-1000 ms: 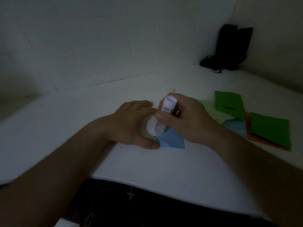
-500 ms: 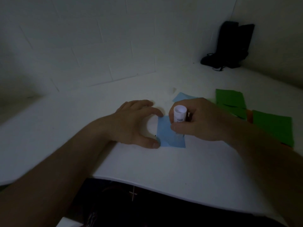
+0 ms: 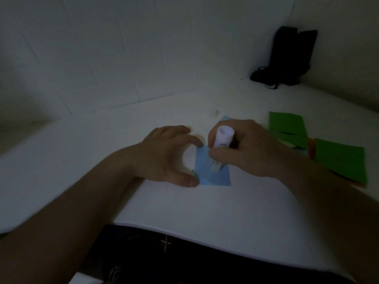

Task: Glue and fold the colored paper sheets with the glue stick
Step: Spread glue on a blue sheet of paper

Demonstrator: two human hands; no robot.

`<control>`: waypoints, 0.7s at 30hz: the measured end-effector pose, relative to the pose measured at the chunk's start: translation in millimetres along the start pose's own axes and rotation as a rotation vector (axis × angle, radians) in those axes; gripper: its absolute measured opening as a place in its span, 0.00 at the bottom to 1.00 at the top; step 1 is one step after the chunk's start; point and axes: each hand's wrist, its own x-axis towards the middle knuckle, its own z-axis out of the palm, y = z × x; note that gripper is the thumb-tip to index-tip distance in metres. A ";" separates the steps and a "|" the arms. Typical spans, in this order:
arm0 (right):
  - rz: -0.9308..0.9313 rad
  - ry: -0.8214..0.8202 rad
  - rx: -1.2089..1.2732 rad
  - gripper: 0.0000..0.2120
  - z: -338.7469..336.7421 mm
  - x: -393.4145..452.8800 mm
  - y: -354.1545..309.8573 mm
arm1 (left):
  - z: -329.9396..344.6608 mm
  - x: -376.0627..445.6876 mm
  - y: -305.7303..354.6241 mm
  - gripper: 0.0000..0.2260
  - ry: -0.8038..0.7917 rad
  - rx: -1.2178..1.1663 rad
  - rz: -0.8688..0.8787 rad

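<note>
1. The right hand (image 3: 242,148) has its fingers curled round a white cylindrical glue stick (image 3: 222,143), tip down on a small light-blue paper sheet (image 3: 213,173) that lies near the middle of the white table (image 3: 205,212).
2. The left hand (image 3: 164,154) sits at the sheet's 9 o'clock side, fingers spread and only loosely bent, holding nothing; its thumb tip presses the sheet's lower-left corner and its forefinger tip reaches the upper-left corner.
3. To glue well, the person should probably keep both left fingertips pinning that edge, so that the thin sheet neither slides nor wrinkles, and draw the stick in short, light strokes away from the pinned side and out to the edges.
4. A stack of green paper sheets over orange ones (image 3: 338,160) waits at 3 o'clock of the right hand, and a corner of another blue sheet (image 3: 222,119) shows at 12 o'clock.
5. Compared with half a second ago, the stick leans more, with its tip lower on the sheet, while the left hand holds the same place.
</note>
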 end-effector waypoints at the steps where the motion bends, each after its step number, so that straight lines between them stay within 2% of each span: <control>1: 0.009 -0.037 0.003 0.04 2.9 -0.4 -1.1 | -0.1 0.0 -0.3 0.45 -0.005 0.001 -0.001; 8: 0.031 -0.123 -0.085 0.10 -3.6 -2.6 -0.3 | -3.8 -3.6 -0.6 0.43 0.003 -0.064 0.015; 11: 0.027 -0.126 -0.093 0.07 -4.8 -2.4 0.8 | -9.0 -0.3 -3.3 0.33 0.005 -0.137 0.023; 16: -0.028 0.040 -0.020 0.10 2.0 4.4 -3.2 | 3.8 14.2 -6.6 0.21 0.204 -0.118 -0.001; 18: -0.041 0.049 -0.007 0.12 8.4 5.6 -8.7 | 6.1 16.0 -5.9 0.21 0.215 -0.091 -0.028; 21: -0.041 -0.019 -0.011 0.11 18.8 3.9 -10.0 | 4.1 14.7 -4.8 0.24 0.216 -0.111 -0.034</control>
